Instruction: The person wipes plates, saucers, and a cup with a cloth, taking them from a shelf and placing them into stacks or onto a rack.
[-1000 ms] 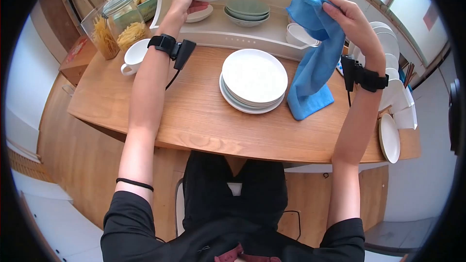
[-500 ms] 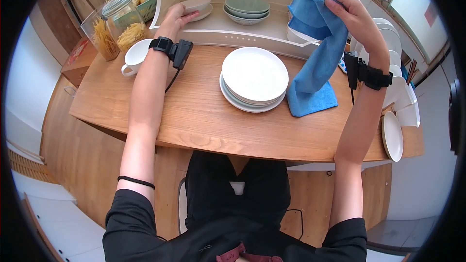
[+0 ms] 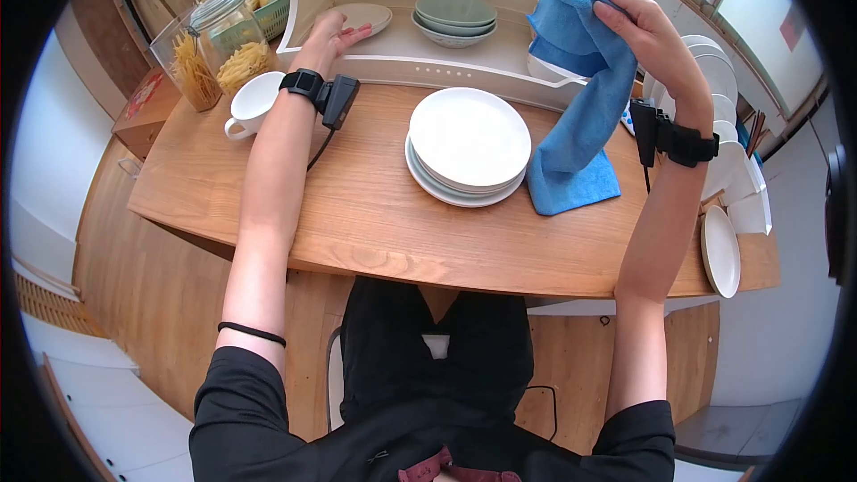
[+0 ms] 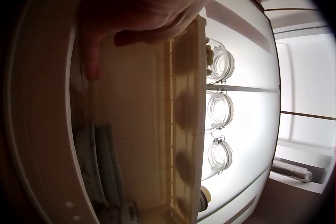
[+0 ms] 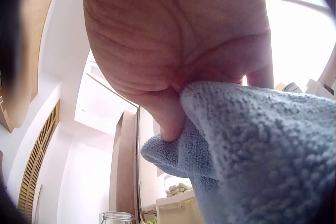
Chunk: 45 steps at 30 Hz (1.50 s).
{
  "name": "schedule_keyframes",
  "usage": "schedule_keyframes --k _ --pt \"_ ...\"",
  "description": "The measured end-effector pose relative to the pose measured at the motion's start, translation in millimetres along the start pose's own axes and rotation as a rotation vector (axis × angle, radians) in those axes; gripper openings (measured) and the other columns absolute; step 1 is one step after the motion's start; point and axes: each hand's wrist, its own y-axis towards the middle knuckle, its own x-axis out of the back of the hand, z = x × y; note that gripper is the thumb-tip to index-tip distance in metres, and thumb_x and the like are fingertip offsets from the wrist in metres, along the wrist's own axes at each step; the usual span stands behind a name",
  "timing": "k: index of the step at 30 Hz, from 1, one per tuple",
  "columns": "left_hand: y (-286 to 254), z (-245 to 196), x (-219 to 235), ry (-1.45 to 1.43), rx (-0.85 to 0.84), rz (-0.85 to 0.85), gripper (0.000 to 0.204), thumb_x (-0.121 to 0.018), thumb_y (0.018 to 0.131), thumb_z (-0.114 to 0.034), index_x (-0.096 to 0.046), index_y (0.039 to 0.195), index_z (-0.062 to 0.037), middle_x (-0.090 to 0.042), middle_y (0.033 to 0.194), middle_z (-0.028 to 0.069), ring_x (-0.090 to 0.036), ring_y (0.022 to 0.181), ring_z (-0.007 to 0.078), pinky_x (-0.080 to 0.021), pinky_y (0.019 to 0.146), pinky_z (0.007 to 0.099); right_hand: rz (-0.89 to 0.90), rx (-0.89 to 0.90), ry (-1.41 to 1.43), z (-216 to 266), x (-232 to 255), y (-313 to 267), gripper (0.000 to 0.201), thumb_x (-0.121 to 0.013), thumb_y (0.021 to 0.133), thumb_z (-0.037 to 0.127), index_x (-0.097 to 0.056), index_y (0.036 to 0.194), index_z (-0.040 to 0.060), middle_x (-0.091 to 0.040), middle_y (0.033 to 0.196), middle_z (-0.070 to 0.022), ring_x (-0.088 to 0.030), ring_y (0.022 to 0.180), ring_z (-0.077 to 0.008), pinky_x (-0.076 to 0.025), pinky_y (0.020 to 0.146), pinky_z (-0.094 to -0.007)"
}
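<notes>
The left hand (image 3: pixel 332 37) is at the left end of the white shelf unit, fingers extended beside a plate (image 3: pixel 368 16) that lies on the shelf. In the left wrist view, that hand (image 4: pixel 152 8) shows nothing gripped. The right hand (image 3: pixel 650 32) pinches a blue cloth (image 3: pixel 585 116) by its upper part; the cloth hangs down, its lower end lying on the table. Close up, thumb and fingers of the right hand (image 5: pixel 178 40) hold the folded cloth (image 5: pixel 262 145). Between the arms stands a stack of plates (image 3: pixel 470 138), a white one on top.
Green bowls (image 3: pixel 455 11) stand mid-shelf. A white cup (image 3: pixel 254 103), a glass jar (image 3: pixel 223 31) and pasta (image 3: pixel 192 71) are at the left. On the right are a dish rack with plates (image 3: pixel 711 80) and a leaning oval dish (image 3: pixel 720 252) by the table edge (image 3: pixel 446 284).
The left hand has lowered a white plate onto the one at the shelf's left end and let it go. The right hand, still holding the cloth, has barely shifted.
</notes>
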Motion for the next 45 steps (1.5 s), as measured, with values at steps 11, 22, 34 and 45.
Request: schedule_keyframes --k 11,22,34,45 --pt "-16 -4 -7 0.197 0.021 -0.026 0.049 -0.047 0.092 -0.007 -0.025 0.134 -0.0017 -0.038 0.121 0.023 -0.053 0.105 0.035 -0.053 0.085 0.0507 0.003 0.002 -0.02 -5 1 0 0.036 -0.054 0.099 0.028 -0.062 0.122 0.0014 -0.063 0.091 -0.0055 -0.057 0.083 -0.0144 -0.046 0.077 -0.0261" --pt "-28 -1 -8 0.4 0.074 0.062 0.044 -0.051 0.091 -0.01 -0.033 0.13 -0.0022 -0.05 0.109 0.0213 -0.056 0.096 0.0286 -0.053 0.079 0.0405 0.004 -0.009 -0.004 -2 1 -1 0.036 -0.054 0.099 0.028 -0.062 0.121 0.0015 -0.063 0.091 -0.0052 -0.057 0.083 -0.0142 -0.046 0.077 -0.0263" --pt "-35 8 -13 0.722 -0.014 0.131 0.045 -0.051 0.094 -0.014 -0.034 0.132 0.002 -0.052 0.11 0.0183 -0.061 0.093 0.0267 -0.054 0.08 0.0385 0.016 -0.023 0.007 -1 0 -1 0.036 -0.054 0.099 0.028 -0.062 0.122 0.0008 -0.063 0.09 -0.0052 -0.057 0.082 -0.0139 -0.046 0.077 -0.026" --pt "-31 13 -18 0.93 -0.068 0.14 0.038 -0.051 0.094 -0.019 -0.047 0.124 0.0038 -0.056 0.104 0.0151 -0.061 0.09 0.0233 -0.054 0.075 0.0344 0.006 -0.031 -0.013 1 1 -2 0.036 -0.054 0.099 0.029 -0.063 0.12 0.0005 -0.064 0.092 -0.0058 -0.058 0.084 -0.0145 -0.046 0.078 -0.0263"
